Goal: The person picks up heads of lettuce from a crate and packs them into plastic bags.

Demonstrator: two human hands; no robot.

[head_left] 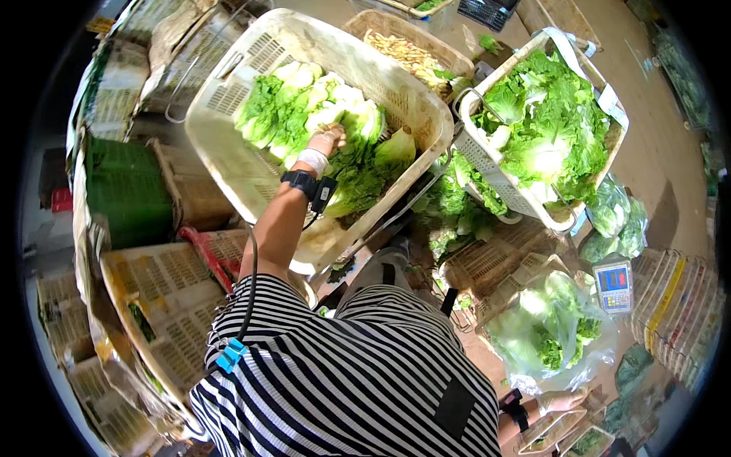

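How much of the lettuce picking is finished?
Done: a clear bag by the scale already holds lettuce. In hand: the left hand reaches into the tilted cream crate, onto its lettuce heads. The right hand is low by small trays. Left: that crate is part full, and the white basket is heaped.

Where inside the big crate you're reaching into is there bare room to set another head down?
Bare mesh floor shows in the near-left part of the cream crate, between its left wall and the lettuce heads. The far-right side, where the left hand rests, is crowded with greens.
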